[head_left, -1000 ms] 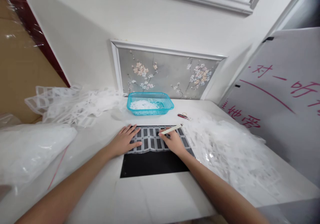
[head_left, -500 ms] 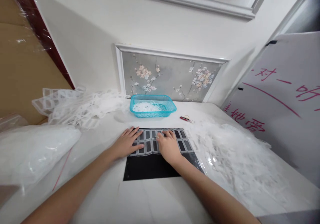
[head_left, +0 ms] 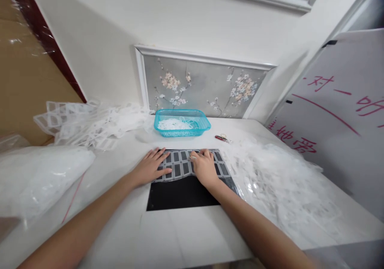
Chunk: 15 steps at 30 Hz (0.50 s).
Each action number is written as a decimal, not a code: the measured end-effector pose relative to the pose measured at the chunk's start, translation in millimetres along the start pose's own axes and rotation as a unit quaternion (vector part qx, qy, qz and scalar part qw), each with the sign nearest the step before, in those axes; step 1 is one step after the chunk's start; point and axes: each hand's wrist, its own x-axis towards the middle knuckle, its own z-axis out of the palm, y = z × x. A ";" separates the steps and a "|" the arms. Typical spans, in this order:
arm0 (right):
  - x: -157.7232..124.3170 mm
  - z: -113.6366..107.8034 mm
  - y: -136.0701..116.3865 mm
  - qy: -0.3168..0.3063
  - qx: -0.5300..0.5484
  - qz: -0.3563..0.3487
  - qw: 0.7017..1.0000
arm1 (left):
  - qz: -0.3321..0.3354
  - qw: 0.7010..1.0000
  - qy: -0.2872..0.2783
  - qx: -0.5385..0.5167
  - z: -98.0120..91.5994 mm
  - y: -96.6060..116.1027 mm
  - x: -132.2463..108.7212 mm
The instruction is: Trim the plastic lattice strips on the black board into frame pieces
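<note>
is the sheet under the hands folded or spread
Spread: the sheet lies across the black mat, its two rows of cells showing beside the left hand.

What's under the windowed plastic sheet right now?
A black mat lies under the windowed plastic sheet, showing through its windows. What is beneath the left hand and right hand is covered.

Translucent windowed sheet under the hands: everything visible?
The translucent sheet looks like thin plastic, with two rows of whitish-edged rectangular windows. It lies roughly flat over the far part of the black mat, its near edge wavy. The left hand spreads over its left end; the right hand, curled, covers part of its right half.
</note>
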 end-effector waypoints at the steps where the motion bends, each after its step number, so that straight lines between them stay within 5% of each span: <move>1: 1.8 -0.3 3.9 0.006 0.000 0.006 1.000 | 0.000 1.000 -0.004 0.001 -0.2 -0.3 -0.1; 8: 21.0 -4.1 63.0 0.078 -0.002 0.142 0.987 | 0.002 1.000 -0.016 -0.005 -1.3 -3.0 -1.5; 15: 8.3 -27.0 153.6 0.176 0.004 0.320 0.931 | 0.006 1.000 -0.002 -0.004 3.2 -6.9 -2.3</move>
